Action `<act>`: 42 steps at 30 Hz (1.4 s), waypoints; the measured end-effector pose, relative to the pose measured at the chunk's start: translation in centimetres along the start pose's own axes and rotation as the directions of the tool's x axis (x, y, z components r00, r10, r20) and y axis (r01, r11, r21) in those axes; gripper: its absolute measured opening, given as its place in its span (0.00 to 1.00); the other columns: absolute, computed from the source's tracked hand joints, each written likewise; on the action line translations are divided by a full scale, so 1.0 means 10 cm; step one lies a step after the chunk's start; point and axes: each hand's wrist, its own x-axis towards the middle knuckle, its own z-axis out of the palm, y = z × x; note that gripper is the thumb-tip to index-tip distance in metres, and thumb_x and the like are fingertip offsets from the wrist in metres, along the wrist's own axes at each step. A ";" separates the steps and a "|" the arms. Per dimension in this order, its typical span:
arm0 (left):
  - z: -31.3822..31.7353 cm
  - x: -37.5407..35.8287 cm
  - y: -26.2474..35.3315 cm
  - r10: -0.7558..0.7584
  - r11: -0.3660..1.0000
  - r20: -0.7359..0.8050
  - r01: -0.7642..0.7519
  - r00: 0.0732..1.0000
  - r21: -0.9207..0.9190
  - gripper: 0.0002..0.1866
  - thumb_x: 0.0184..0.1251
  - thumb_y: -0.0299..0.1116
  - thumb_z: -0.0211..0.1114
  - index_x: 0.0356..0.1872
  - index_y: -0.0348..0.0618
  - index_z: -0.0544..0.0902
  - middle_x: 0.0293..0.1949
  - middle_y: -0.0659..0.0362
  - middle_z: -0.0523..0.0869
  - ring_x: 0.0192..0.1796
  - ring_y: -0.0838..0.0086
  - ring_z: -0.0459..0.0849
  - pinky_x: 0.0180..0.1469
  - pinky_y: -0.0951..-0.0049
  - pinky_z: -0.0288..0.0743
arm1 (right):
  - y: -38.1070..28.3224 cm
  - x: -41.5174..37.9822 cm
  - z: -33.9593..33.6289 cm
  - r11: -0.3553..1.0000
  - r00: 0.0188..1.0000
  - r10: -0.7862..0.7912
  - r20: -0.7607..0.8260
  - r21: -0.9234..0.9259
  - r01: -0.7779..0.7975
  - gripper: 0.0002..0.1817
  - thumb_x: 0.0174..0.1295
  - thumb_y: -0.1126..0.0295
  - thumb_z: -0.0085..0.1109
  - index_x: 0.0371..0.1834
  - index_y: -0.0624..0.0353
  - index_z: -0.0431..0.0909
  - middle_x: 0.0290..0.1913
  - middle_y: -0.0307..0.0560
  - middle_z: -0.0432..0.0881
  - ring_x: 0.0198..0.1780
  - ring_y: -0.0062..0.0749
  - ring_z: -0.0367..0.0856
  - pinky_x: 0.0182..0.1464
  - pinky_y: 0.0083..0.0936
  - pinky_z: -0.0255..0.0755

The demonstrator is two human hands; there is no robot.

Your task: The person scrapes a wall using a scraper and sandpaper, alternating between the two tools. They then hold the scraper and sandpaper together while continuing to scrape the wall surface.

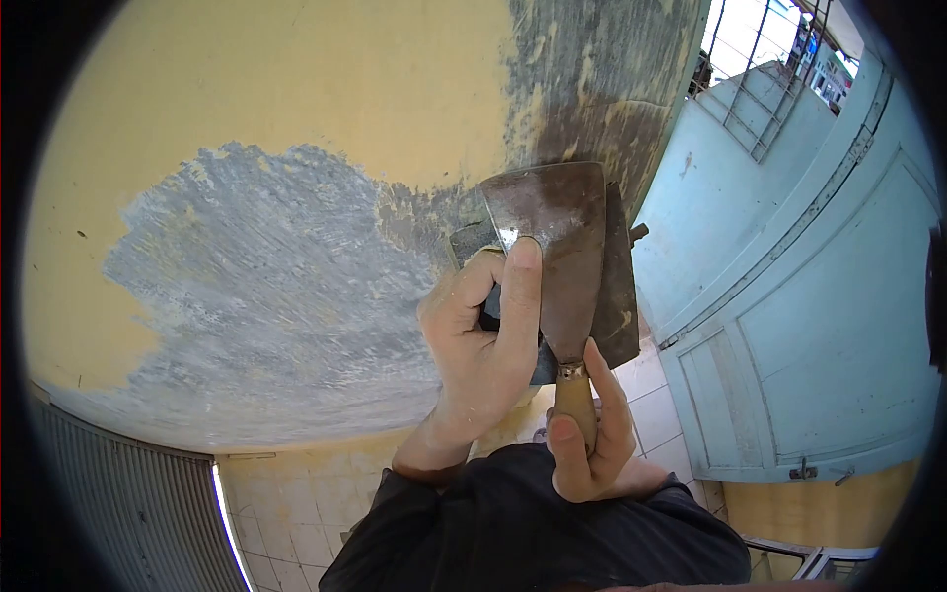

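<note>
A putty knife (552, 252) with a broad, stained steel blade stands blade up in front of me. My right hand (597, 449) is closed around its wooden handle (574, 403), one finger stretched along the neck. My left hand (488, 331) is closed on a dark flat tool (621, 296) behind the blade, and its thumb lies against the blade's left edge. Most of that tool is hidden by the blade and fingers, so I cannot tell its kind. A grey, rough-looking edge (472, 240) shows above my left fingers.
Close ahead is a yellow wall (326, 79) with a large scraped grey patch (286, 266). Light blue doors (829, 326) stand at the right, below a metal grille (764, 109). A corrugated shutter (128, 493) is at the lower left, beside floor tiles (296, 503).
</note>
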 end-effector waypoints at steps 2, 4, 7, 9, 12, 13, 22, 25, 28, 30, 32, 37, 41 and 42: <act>-0.02 0.01 -0.01 0.010 1.000 0.003 -0.010 1.000 0.003 0.21 0.81 0.29 0.63 0.21 0.41 0.71 0.21 0.73 0.67 0.28 0.89 0.57 0.28 0.79 0.48 | -0.02 0.03 0.07 0.999 0.999 -0.027 -0.025 0.031 0.028 0.34 0.70 0.75 0.57 0.74 0.85 0.59 0.46 0.63 0.86 0.39 0.30 0.86 0.44 0.24 0.78; -0.05 0.02 -0.03 -0.008 1.000 0.006 0.008 1.000 0.005 0.19 0.77 0.29 0.67 0.21 0.38 0.75 0.16 0.66 0.70 0.23 0.86 0.62 0.24 0.76 0.54 | -0.03 0.02 0.12 0.997 0.997 -0.051 -0.057 0.057 0.055 0.34 0.70 0.75 0.56 0.74 0.86 0.59 0.44 0.63 0.87 0.36 0.29 0.85 0.42 0.23 0.79; -0.06 0.03 -0.02 -0.008 1.000 0.011 0.008 1.000 -0.005 0.19 0.76 0.29 0.67 0.22 0.38 0.76 0.16 0.66 0.69 0.23 0.86 0.61 0.24 0.76 0.54 | -0.04 -0.04 0.18 1.000 0.997 -0.029 -0.071 0.010 0.030 0.34 0.70 0.75 0.56 0.74 0.88 0.58 0.41 0.62 0.87 0.33 0.28 0.85 0.38 0.22 0.78; -0.08 0.02 -0.04 -0.017 1.000 0.017 0.017 1.000 0.000 0.18 0.76 0.29 0.67 0.22 0.38 0.76 0.16 0.65 0.69 0.22 0.86 0.61 0.24 0.76 0.54 | 0.00 -0.06 0.22 0.996 0.996 -0.020 -0.088 0.084 0.028 0.34 0.71 0.74 0.56 0.73 0.89 0.58 0.39 0.62 0.88 0.31 0.27 0.85 0.36 0.21 0.78; -0.11 0.02 -0.05 -0.015 0.999 0.029 0.014 0.999 0.029 0.18 0.76 0.28 0.68 0.22 0.39 0.76 0.16 0.65 0.70 0.22 0.86 0.61 0.24 0.76 0.54 | 0.01 -0.02 0.29 0.994 0.987 -0.106 -0.118 0.022 0.110 0.34 0.71 0.74 0.56 0.73 0.90 0.59 0.38 0.62 0.88 0.30 0.26 0.85 0.35 0.21 0.77; -0.12 0.03 -0.04 -0.004 0.999 0.033 0.002 0.999 0.051 0.18 0.75 0.28 0.68 0.22 0.39 0.76 0.16 0.65 0.70 0.22 0.85 0.61 0.24 0.76 0.54 | 0.02 -0.03 0.32 0.994 0.987 -0.105 -0.125 0.022 0.108 0.34 0.71 0.74 0.56 0.73 0.90 0.59 0.38 0.62 0.88 0.30 0.26 0.85 0.35 0.21 0.77; -0.15 0.06 -0.06 0.022 0.999 0.066 -0.024 0.998 0.040 0.18 0.75 0.27 0.68 0.22 0.39 0.76 0.16 0.65 0.69 0.23 0.84 0.61 0.25 0.75 0.54 | -0.02 -0.10 0.41 0.998 0.990 -0.018 -0.143 0.055 0.026 0.34 0.71 0.72 0.56 0.72 0.90 0.60 0.36 0.61 0.88 0.28 0.25 0.83 0.33 0.20 0.76; -0.15 0.07 -0.06 0.039 0.998 0.068 -0.042 0.997 0.041 0.18 0.75 0.28 0.68 0.22 0.39 0.76 0.16 0.65 0.69 0.23 0.85 0.60 0.25 0.75 0.53 | -0.05 -0.09 0.44 0.995 0.987 0.017 -0.160 0.100 -0.001 0.33 0.72 0.73 0.56 0.72 0.90 0.60 0.35 0.60 0.87 0.28 0.24 0.83 0.33 0.20 0.75; -0.16 0.09 -0.05 0.054 0.998 0.076 -0.057 0.996 0.032 0.18 0.75 0.28 0.68 0.22 0.39 0.75 0.17 0.65 0.69 0.23 0.85 0.61 0.25 0.75 0.53 | -0.05 -0.08 0.46 0.999 0.988 0.003 -0.156 0.048 0.004 0.33 0.72 0.73 0.56 0.72 0.90 0.60 0.34 0.58 0.87 0.29 0.23 0.82 0.34 0.20 0.75; -0.17 0.11 -0.05 0.050 0.998 0.088 -0.051 0.995 0.019 0.18 0.75 0.27 0.68 0.22 0.40 0.75 0.16 0.65 0.69 0.23 0.84 0.61 0.25 0.75 0.53 | -0.04 -0.03 0.49 0.996 0.980 -0.043 -0.192 0.068 0.057 0.33 0.71 0.74 0.56 0.72 0.90 0.60 0.33 0.56 0.86 0.29 0.22 0.82 0.34 0.20 0.75; -0.16 0.14 -0.05 0.039 0.999 0.096 -0.040 0.995 0.007 0.18 0.74 0.27 0.68 0.22 0.40 0.75 0.16 0.64 0.69 0.23 0.83 0.61 0.25 0.75 0.54 | -0.08 0.01 0.48 0.996 0.980 -0.037 -0.195 0.073 0.053 0.33 0.71 0.74 0.56 0.72 0.90 0.60 0.33 0.56 0.86 0.29 0.23 0.82 0.34 0.20 0.75; -0.14 0.13 -0.07 0.077 0.996 0.087 -0.080 0.993 0.032 0.17 0.74 0.26 0.68 0.22 0.41 0.75 0.16 0.61 0.69 0.21 0.78 0.60 0.25 0.72 0.53 | -0.10 -0.04 0.41 0.999 0.986 0.021 -0.163 0.050 -0.013 0.33 0.71 0.73 0.57 0.71 0.90 0.61 0.33 0.57 0.86 0.29 0.24 0.83 0.35 0.20 0.75; -0.16 0.06 -0.11 0.046 0.998 0.099 -0.051 0.994 0.045 0.17 0.74 0.25 0.68 0.22 0.41 0.75 0.17 0.61 0.70 0.21 0.77 0.60 0.25 0.72 0.53 | -0.09 -0.08 0.39 0.996 0.982 0.075 -0.175 0.056 -0.067 0.33 0.70 0.73 0.58 0.71 0.89 0.63 0.33 0.57 0.87 0.27 0.22 0.81 0.33 0.18 0.74; -0.15 0.05 -0.11 0.058 0.996 0.096 -0.063 0.994 0.058 0.17 0.74 0.25 0.68 0.22 0.41 0.75 0.16 0.61 0.69 0.21 0.77 0.60 0.25 0.72 0.53 | -0.08 -0.09 0.40 0.997 0.979 0.059 -0.197 0.060 -0.048 0.33 0.69 0.73 0.58 0.71 0.89 0.63 0.33 0.56 0.87 0.27 0.21 0.81 0.32 0.18 0.74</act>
